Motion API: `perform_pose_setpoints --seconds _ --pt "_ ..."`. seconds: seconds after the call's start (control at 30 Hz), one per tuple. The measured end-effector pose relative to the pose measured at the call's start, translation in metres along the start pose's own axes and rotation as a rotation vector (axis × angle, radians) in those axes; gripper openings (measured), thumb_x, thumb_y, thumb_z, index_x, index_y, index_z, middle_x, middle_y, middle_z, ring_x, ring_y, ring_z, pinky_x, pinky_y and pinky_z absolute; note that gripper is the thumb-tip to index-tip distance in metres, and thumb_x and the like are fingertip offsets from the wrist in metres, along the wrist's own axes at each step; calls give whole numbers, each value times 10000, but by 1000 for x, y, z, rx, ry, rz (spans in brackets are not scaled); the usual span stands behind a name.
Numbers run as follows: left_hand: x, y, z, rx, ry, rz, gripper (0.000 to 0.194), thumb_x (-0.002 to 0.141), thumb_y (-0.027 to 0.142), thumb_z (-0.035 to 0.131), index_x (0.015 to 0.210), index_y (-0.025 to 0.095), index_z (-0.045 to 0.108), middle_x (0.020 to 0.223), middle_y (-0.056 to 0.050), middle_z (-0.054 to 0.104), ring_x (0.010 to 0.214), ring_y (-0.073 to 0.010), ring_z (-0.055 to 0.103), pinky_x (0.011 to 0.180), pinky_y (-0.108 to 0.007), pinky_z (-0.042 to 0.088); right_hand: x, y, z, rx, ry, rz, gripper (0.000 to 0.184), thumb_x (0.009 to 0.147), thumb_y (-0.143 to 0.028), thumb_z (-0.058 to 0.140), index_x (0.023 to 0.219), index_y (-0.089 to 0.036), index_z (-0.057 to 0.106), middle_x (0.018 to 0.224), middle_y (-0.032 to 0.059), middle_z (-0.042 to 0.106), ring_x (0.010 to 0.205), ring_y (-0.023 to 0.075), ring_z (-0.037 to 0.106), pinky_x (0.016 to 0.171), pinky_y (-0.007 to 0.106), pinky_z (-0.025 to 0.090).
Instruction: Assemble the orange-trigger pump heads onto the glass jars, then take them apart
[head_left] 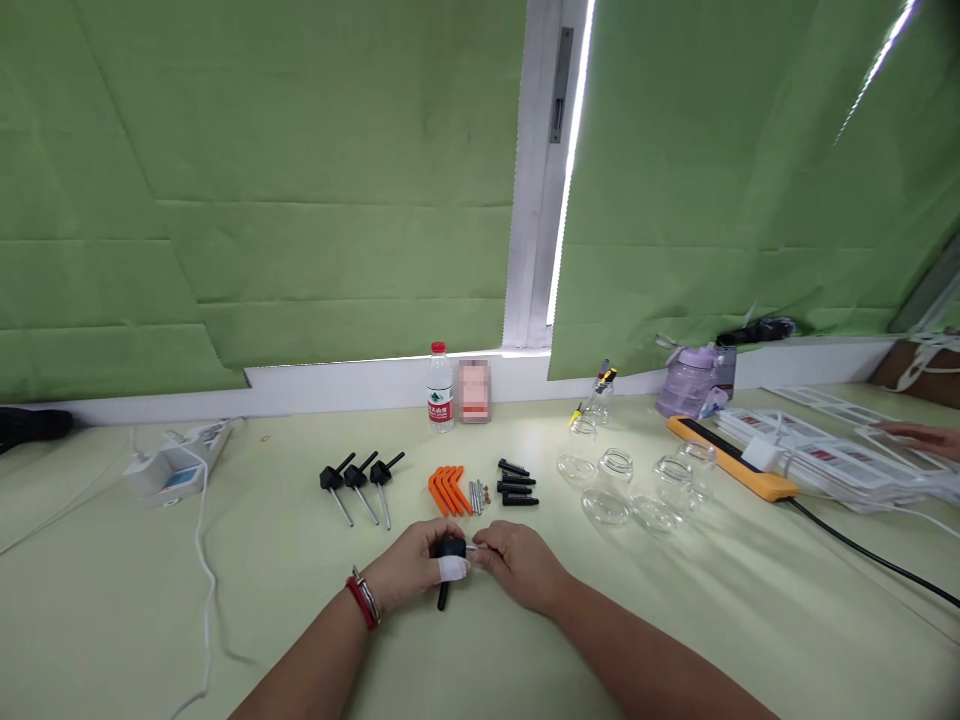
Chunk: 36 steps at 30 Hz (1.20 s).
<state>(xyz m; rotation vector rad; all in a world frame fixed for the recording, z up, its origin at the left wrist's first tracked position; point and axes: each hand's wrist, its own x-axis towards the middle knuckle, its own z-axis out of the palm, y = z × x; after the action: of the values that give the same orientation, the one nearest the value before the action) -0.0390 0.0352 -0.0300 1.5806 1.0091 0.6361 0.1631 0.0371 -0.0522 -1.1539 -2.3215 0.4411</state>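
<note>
My left hand point(420, 565), with white tape on a finger, is closed round a black plastic cap point(453, 547) whose black stem point(442, 596) points down toward me. My right hand point(517, 562) pinches a thin metal rod point(472, 547) at the cap's right side; whether it is seated in the cap I cannot tell. Three similar black caps point(380, 472) with metal rods lie to the left. Beyond my hands are several orange bent handles point(450, 490), several small metal pins point(476, 497) and several black ridged plastic shafts point(517, 488).
Several clear glass jars point(615, 480) stand on the right. Farther right are an orange-and-black power strip point(731, 460), stacked white panels point(817, 460) and another person's hand point(922, 437). A water bottle point(440, 390) stands at the back; a white power strip point(184, 465) lies left.
</note>
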Motion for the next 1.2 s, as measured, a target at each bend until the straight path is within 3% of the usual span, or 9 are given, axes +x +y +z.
perform_pose_setpoints --seconds 0.17,0.3,0.43,0.63,0.8,0.93,1.2 --pt "4 -9 -9 97 89 -81 278 723 400 565 849 154 546 616 55 399 478 -64 353 420 -180 301 5 15 -2 27 188 128 352 924 -311 278 1075 -200 577 1150 74 566 974 168 558 809 267 418" --pt "4 -12 -15 112 93 -92 238 740 386 537 835 168 528 624 55 398 482 -72 377 422 -186 317 8 26 3 -69 115 182 409 904 -240 270 1268 -225 457 1364 39 421 1105 188 515 873 304 412" --pt "4 -10 -15 119 76 -90 234 739 382 543 841 173 522 639 55 403 493 -72 377 433 -188 322 10 27 5 -196 -7 170 510 864 -173 293 1365 -264 315 1430 0 322 1112 209 518 862 332 420" --pt "2 -8 -15 125 78 -89 267 728 411 553 846 174 525 646 53 409 512 -77 378 440 -189 331 11 22 3 -245 -61 185 551 827 -135 340 1363 -261 310 1406 8 368 1090 223 531 853 327 409" --pt "1 -9 -15 117 84 -93 285 719 425 563 843 172 516 650 51 412 516 -79 389 438 -185 338 8 20 0 -146 22 201 435 859 -159 318 1265 -242 450 1289 43 507 1027 213 560 821 310 408" --pt "1 -10 -15 104 81 -89 262 713 401 569 831 175 508 652 49 415 514 -77 389 439 -186 340 6 21 -5 -55 94 232 362 829 -152 389 1137 -246 555 1082 39 627 933 196 581 793 291 403" --pt "1 -10 -16 30 103 -108 247 643 261 604 830 187 461 699 47 467 514 -73 449 436 -185 360 4 29 -7 -75 83 234 267 812 -157 440 1009 -212 612 988 54 587 805 159 561 699 257 396"
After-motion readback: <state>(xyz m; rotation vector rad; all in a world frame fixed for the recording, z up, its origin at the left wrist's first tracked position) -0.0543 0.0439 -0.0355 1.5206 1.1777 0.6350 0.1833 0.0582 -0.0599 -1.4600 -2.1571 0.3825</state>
